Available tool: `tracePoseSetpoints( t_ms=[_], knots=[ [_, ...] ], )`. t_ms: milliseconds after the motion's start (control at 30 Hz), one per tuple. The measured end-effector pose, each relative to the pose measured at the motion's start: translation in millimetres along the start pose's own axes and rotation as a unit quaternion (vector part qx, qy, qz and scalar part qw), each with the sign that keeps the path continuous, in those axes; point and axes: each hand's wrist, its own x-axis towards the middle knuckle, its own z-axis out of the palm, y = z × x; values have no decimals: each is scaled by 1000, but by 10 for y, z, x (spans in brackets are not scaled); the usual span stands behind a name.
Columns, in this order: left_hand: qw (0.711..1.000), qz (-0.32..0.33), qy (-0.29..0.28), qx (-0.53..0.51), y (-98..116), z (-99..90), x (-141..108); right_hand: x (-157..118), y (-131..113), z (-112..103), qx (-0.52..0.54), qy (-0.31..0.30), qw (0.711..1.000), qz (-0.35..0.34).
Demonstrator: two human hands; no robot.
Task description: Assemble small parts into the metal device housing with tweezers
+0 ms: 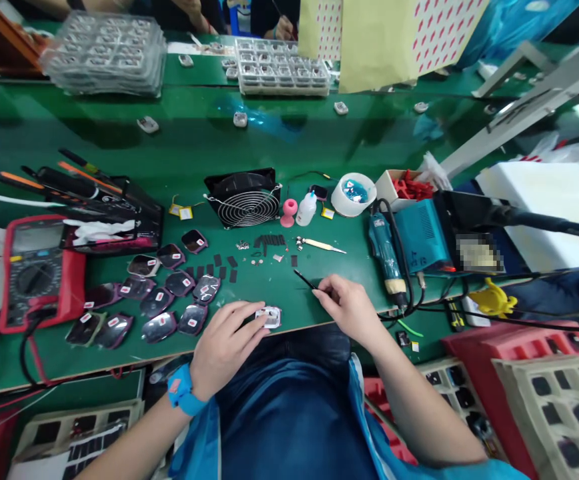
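Observation:
At the bench's front edge my left hand (229, 343), a blue strap on its wrist, has its fingertips and thumb on the left end of a small white device casing (271, 318). The casing lies on the green bench, its inside facing up and partly covered by the fingers. To its right my right hand (347, 307) pinches slim black tweezers (303, 278), tip pointing up and left, apart from the casing. Small black pads (233, 275) lie beyond the hands, and a cream-handled pointed tool (322, 245) lies near them. Several dark screen pieces (157, 302) lie left of my left hand.
A fan (242, 200), a white bottle (306, 209) and a white tub (353, 195) stand at the back. A red multimeter (42, 273) sits left. On the right are a teal electric screwdriver (385, 253) and a teal box (422, 230). Co-workers' hands show across the bench.

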Motion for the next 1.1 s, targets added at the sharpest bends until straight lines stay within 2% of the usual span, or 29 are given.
tracePoseSetpoints(
  t_ms=[133, 200, 333, 433, 600, 733, 1100],
  knots=[
    [1000, -17, 3, 11, 13, 2, 6, -34, -58, 40, 219, 12, 975, 42],
    [1000, -27, 5, 14, 22, 3, 15, -61, -36, 29, 262, 15, 964, 33],
    [1000, -24, 7, -2, 32, 18, 9, -100, 43, -14, 229, 16, 973, 19],
    [1000, -21, 19, -6, 37, 33, -6, -120, -4, 52, 234, 14, 972, 6],
    [999, -13, 30, 10, 40, 49, -14, -124, -243, 331, 315, -35, 943, -101],
    [999, -13, 28, 12, 41, 49, -13, -105, -303, 439, 274, -32, 948, -160],
    [999, -25, 24, 1, 45, 60, -29, -146, -251, 459, 212, -17, 956, -203]
  ],
)
